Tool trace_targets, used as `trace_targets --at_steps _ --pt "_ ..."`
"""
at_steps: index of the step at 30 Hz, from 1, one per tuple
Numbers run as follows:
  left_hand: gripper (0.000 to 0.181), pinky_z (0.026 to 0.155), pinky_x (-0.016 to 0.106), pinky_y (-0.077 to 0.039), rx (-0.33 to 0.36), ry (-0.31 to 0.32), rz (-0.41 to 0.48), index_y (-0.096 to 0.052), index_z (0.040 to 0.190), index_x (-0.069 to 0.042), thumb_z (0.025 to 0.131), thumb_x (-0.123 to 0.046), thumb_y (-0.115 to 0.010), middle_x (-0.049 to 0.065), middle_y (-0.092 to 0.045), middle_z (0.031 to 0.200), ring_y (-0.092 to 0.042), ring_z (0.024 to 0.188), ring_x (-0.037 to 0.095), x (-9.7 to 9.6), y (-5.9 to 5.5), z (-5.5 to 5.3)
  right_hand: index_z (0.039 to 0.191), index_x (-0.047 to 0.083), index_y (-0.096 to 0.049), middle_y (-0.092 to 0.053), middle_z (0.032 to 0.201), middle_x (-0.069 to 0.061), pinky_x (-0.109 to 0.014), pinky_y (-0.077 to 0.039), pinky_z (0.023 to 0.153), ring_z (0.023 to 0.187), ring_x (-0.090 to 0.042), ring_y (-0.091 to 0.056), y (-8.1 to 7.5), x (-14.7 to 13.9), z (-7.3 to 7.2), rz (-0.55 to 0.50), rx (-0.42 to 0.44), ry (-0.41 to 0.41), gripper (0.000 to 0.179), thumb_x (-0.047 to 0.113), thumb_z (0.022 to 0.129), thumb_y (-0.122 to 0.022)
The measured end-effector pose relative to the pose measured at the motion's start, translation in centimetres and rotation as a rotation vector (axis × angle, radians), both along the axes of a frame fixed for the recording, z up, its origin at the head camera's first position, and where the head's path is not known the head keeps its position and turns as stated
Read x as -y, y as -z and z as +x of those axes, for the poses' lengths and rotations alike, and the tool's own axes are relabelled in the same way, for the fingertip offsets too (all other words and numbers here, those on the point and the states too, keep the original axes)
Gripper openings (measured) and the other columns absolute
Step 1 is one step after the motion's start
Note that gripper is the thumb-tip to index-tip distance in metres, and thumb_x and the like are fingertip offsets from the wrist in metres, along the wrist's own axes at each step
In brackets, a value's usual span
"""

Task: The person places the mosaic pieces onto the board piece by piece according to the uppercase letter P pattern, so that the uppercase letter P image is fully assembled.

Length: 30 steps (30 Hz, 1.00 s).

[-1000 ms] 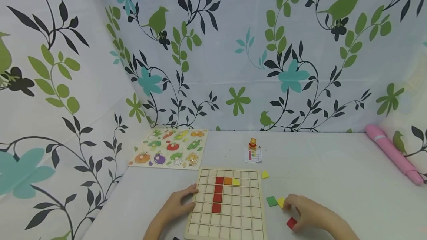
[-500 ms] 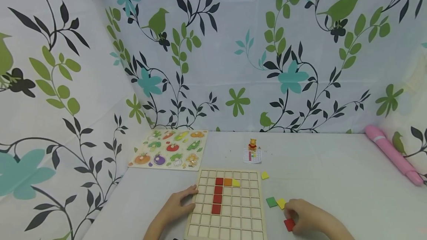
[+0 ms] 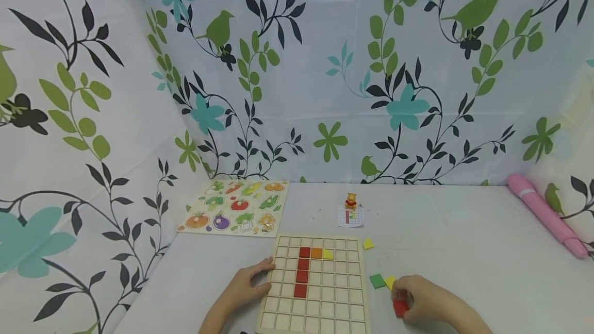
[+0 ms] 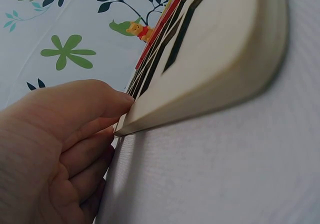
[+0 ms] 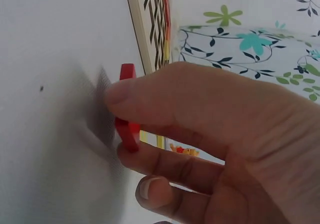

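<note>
In the head view my left hand (image 3: 250, 282) rests against the left edge of a wooden grid board (image 3: 333, 293). The left wrist view has its thumb (image 4: 117, 101) touching the board's rim, the other fingers beside it. Red square tiles (image 3: 302, 276) form a column in the grid, with an orange tile (image 3: 316, 253) and a yellow triangle (image 3: 327, 254) to the right at its top. Right of the board, my right hand (image 3: 424, 298) pinches a red tile (image 5: 128, 134) between thumb and finger, tilted off the tabletop. The thumb covers part of it.
A green tile (image 3: 377, 281) and a yellow piece (image 3: 390, 282) lie by my right hand; another yellow piece (image 3: 368, 244) is near the board's upper right. Behind stand a bear figurine (image 3: 351, 201) on a pattern card (image 3: 351, 217), a vegetable puzzle (image 3: 236, 207) and a pink tube-shaped object (image 3: 547, 215).
My right hand has closed its fingers on the red tile, which has shifted slightly left and now shows tilted. The left hand and the board have stayed put.
</note>
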<state>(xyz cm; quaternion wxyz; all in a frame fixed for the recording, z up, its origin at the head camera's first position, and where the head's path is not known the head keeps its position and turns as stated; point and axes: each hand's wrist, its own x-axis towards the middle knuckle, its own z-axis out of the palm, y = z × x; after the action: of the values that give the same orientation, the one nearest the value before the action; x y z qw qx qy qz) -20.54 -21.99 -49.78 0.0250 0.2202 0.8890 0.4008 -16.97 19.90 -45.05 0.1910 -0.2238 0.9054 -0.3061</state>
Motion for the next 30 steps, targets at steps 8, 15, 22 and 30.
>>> trace_targets --at_steps 8,15,22,30 --pt "0.039 0.098 0.047 -0.032 -0.021 -0.001 0.004 -0.059 0.115 -0.008 0.079 -0.020 -0.066 0.006 -0.048 0.129 -0.042 0.119 0.028 0.2 0.1 0.1 0.079 0.018 -0.060 -0.049 0.069 0.014 -0.022 -0.041 0.051 0.062 -0.005 -0.044 0.0 0.0 -0.5 -0.051 -0.123 -0.070 0.017 0.015 0.066 -0.072" --pt "0.039 0.098 0.047 -0.032 -0.023 -0.003 0.007 -0.059 0.115 -0.008 0.078 -0.020 -0.066 0.006 -0.048 0.129 -0.042 0.119 0.028 0.3 0.0 0.2 0.080 0.013 -0.064 -0.050 0.069 0.014 -0.021 -0.042 0.049 0.061 -0.005 -0.044 -0.1 0.6 -0.7 -0.046 -0.214 0.011 0.015 0.016 0.068 -0.073" --pt "0.039 0.098 0.047 -0.032 -0.016 -0.005 0.011 -0.059 0.115 -0.008 0.078 -0.021 -0.066 0.006 -0.048 0.129 -0.041 0.119 0.028 0.3 0.0 0.3 0.083 0.010 -0.067 -0.048 0.071 0.014 -0.018 -0.041 0.046 0.059 -0.004 -0.043 -0.2 0.8 -0.9 -0.110 -0.362 -0.003 0.015 0.011 0.069 -0.072" --pt "0.040 0.100 0.047 -0.028 0.001 0.008 0.022 -0.059 0.116 -0.012 0.079 -0.025 -0.066 0.004 -0.046 0.131 -0.039 0.121 0.027 0.3 0.1 0.1 0.084 0.010 -0.067 -0.050 0.073 0.015 -0.017 -0.041 0.045 0.058 -0.004 -0.043 -0.4 1.3 -0.9 -0.124 -0.454 0.024 0.014 0.011 0.070 -0.073"
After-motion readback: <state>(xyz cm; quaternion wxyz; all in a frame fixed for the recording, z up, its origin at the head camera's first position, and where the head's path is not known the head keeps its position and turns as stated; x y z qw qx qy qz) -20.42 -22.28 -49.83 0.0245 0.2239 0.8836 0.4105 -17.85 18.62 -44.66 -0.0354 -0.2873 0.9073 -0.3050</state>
